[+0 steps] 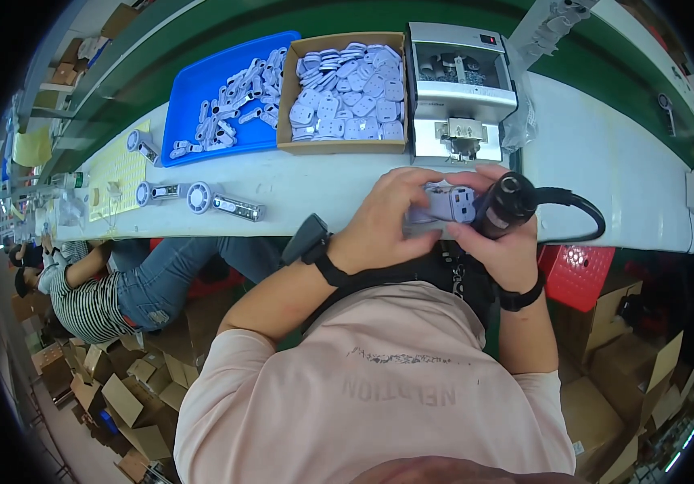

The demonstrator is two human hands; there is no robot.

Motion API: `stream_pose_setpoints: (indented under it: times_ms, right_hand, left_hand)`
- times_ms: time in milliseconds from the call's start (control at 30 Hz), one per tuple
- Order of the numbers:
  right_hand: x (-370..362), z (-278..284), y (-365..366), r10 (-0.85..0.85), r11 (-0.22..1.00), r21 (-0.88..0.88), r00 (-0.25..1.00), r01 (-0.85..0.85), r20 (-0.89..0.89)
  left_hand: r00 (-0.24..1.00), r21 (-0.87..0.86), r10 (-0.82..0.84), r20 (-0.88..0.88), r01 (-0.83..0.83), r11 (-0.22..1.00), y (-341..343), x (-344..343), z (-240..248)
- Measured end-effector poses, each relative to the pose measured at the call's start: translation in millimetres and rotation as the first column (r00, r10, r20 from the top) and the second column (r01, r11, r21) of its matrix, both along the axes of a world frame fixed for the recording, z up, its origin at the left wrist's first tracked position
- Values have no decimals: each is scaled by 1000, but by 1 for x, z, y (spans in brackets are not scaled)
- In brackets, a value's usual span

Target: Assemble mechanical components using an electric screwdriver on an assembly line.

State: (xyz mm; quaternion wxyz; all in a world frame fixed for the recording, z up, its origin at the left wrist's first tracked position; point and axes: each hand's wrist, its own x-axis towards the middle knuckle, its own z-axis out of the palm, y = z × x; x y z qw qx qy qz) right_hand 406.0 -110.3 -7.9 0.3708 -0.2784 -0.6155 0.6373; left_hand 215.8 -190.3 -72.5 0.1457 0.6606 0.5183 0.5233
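The left hand (387, 222) gripped a pale lilac plastic plug piece (446, 203); the right hand (502, 242) clasped a black cylindrical electric screwdriver (508, 206) against it. Many similar pieces waited in the cardboard box (343, 145).

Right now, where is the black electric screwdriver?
In the head view, the black electric screwdriver is right of centre at the table's near edge, in the right hand, its tip on the pale plug piece held by the left hand.
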Motion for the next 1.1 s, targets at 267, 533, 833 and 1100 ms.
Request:
stream_pose_setpoints:
  times_ms: [267, 533, 833, 1100]
  right_hand:
    - [-5, -14, -15, -149, 985, -80, 986, 155, 76]
    - [22, -8, 13, 69, 997, -47, 992, -64, 102]
    - [13, -4, 19, 165, 975, -166, 983, -150, 78]
    - [18, -5, 22, 168, 981, -127, 973, -148, 160]
  left_hand:
    - [985, -8, 136, -109, -137, 991, -5, 20, -6]
    - [714, -34, 416, -563, -523, 852, 17, -107, 41]
    - [477, -204, 155, -865, -617, 760, 53, -141, 40]
    - [903, -295, 311, 297, -223, 929, 6, -66, 77]
